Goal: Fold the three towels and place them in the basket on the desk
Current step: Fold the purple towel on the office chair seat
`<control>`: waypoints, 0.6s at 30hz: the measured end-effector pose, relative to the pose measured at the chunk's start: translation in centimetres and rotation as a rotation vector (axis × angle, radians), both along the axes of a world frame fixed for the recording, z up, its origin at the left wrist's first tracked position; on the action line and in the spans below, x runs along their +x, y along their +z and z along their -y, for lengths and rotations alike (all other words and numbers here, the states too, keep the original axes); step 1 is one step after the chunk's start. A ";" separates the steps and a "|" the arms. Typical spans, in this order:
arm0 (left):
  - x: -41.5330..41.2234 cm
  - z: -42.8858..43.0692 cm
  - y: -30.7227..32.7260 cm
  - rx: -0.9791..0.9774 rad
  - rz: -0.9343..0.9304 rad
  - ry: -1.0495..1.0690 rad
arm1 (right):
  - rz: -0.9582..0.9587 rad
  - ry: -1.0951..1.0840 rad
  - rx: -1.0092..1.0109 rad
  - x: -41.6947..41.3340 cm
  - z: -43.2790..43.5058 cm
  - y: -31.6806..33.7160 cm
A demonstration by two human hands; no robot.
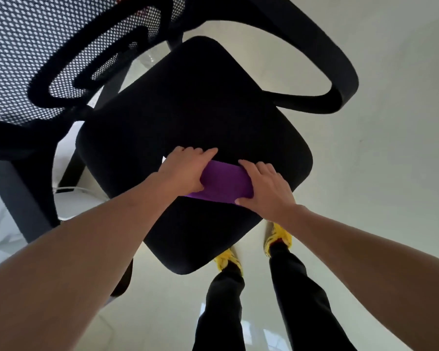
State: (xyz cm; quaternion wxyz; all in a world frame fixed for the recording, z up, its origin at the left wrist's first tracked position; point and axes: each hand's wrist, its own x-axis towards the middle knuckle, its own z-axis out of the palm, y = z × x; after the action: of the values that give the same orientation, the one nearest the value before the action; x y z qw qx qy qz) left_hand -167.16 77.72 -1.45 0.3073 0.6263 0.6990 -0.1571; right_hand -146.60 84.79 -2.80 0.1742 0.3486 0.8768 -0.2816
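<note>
Spanning the purple towel (223, 183) from both ends, the person's hands hold it down on the black chair seat (188, 110). The towel lies as a compact folded rectangle toward the 5 o'clock part of the cushion. The left hand (185, 171) grasps its 9 o'clock end, fingers reaching over the far edge and thumb curled onto the near side. The right hand (264, 186) grasps the 3 o'clock end the same way, index finger along the far edge and thumb at the near corner. A small white corner shows just beside the left hand at 10 o'clock; what it belongs to cannot be told.

The towel looks thin, soft and light, so it should lift with no effort, but it will likely sag or spring open if taken by one edge alone. The safer hold is probably the present one, with both short ends pinched through all the layers so the fold stays closed on the way to the basket. Neither the basket nor the bench is in view, and no other towels can be made out.

The mesh backrest (23, 46) fills 10 o'clock, an armrest (314, 59) curves past 2 o'clock, and yellow shoes (228, 259) stand on the pale floor (365, 173) at 6 o'clock.
</note>
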 end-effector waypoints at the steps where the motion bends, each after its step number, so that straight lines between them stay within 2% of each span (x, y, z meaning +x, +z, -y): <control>1: 0.4 0.2 0.2 0.004 0.004 0.011 | -0.025 -0.001 0.016 0.2 0.3 0.1; 6: 3.1 0.7 3.5 -0.025 -0.010 -0.019 | -0.121 -0.006 0.015 3.4 0.4 2.4; 9: 6.5 0.0 6.8 0.047 0.008 -0.034 | -0.164 -0.048 0.025 6.6 -0.7 5.3; 13: 12.3 -3.9 13.2 0.133 0.046 -0.067 | -0.163 -0.149 0.042 13.0 -4.5 11.7; 18: 19.9 -11.9 21.4 0.228 0.055 -0.152 | -0.204 -0.227 0.165 21.8 -11.0 19.8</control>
State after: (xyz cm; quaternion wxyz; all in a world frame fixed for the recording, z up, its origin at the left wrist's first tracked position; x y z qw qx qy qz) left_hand -147.23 89.57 19.97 0.2402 0.7123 0.6544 -0.0821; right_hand -124.79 95.81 17.01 0.0221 0.4283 0.8649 -0.2608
